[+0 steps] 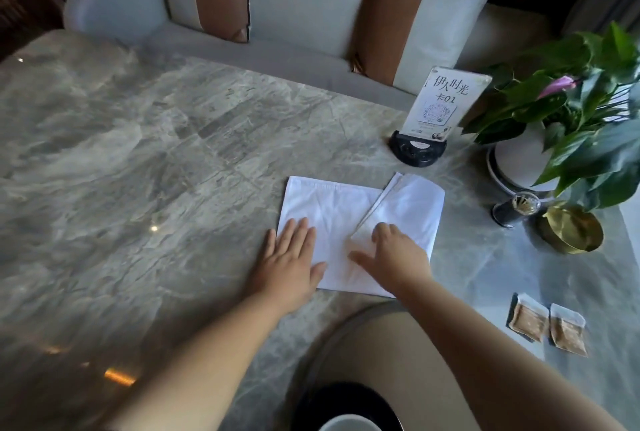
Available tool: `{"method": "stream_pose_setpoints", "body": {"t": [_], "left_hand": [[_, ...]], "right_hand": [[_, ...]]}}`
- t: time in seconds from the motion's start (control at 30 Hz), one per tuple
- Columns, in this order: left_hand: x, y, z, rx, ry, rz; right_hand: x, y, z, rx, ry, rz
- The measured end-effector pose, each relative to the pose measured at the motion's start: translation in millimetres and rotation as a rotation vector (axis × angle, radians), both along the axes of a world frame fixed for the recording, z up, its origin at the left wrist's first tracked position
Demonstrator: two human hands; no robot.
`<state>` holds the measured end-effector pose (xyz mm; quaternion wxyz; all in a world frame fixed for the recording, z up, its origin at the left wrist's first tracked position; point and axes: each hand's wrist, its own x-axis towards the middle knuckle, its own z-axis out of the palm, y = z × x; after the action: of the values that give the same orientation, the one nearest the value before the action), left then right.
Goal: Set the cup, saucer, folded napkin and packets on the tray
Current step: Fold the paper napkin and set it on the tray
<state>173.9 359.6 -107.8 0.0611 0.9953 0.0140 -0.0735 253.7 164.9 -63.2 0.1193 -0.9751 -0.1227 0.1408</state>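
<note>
A white napkin (332, 209) lies partly folded on the marble table, its right corner turned over toward the middle. My left hand (292, 257) rests flat on its lower left part, fingers spread. My right hand (394, 254) presses on the folded flap at the lower right. Two brown packets (549, 326) lie side by side at the right of the table. A round tan tray (374, 337) sits at the near edge under my right forearm. On it stands a dark saucer (346, 399) with the white cup (346, 423) at the bottom edge of the frame.
A table sign (440, 105) on a black base stands behind the napkin. At the right are a potted plant (568, 119), a small dark toothpick holder (512, 210) and a gold bowl (571, 229). A sofa with cushions (298, 11) runs along the far side.
</note>
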Motion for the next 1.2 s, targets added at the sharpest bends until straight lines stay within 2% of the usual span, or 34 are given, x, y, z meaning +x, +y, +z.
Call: {"method": "stream_pose_setpoints", "body": {"t": [0.07,0.13,0.3,0.4,0.5,0.63,0.77,0.97,1.03,1.1,1.2], "left_hand": [[0,2,2,-0.008,0.003,-0.015],[-2,6,5,-0.019,0.005,-0.029],[-31,20,9,-0.007,-0.048,-0.01],[-41,22,7,-0.004,-0.033,-0.005],[-40,23,9,0.004,-0.002,-0.01],[-45,41,12,-0.038,-0.02,-0.08],[-53,60,18,-0.137,-0.07,-0.057],[-69,76,30,-0.309,-0.217,0.177],[-63,68,36,-0.391,-0.304,0.25],[-53,54,42,-0.401,-0.371,0.207],[-34,24,41,-0.314,-0.332,0.054]], "right_hand": [[-4,10,-7,-0.044,-0.06,0.079],[-2,12,-8,0.004,-0.129,0.089],[-8,5,5,0.404,-0.262,0.075],[-23,24,17,0.576,-0.319,0.217],[-37,55,19,0.651,-0.373,0.376],[-48,81,6,0.613,-0.376,0.474],[-50,87,-9,0.521,-0.322,0.512],[-49,83,-13,0.351,-0.161,0.59],[-44,76,-10,0.386,-0.142,0.604],[-29,59,-8,0.414,-0.217,0.547],[9,27,-7,0.275,-0.317,0.43]]}}
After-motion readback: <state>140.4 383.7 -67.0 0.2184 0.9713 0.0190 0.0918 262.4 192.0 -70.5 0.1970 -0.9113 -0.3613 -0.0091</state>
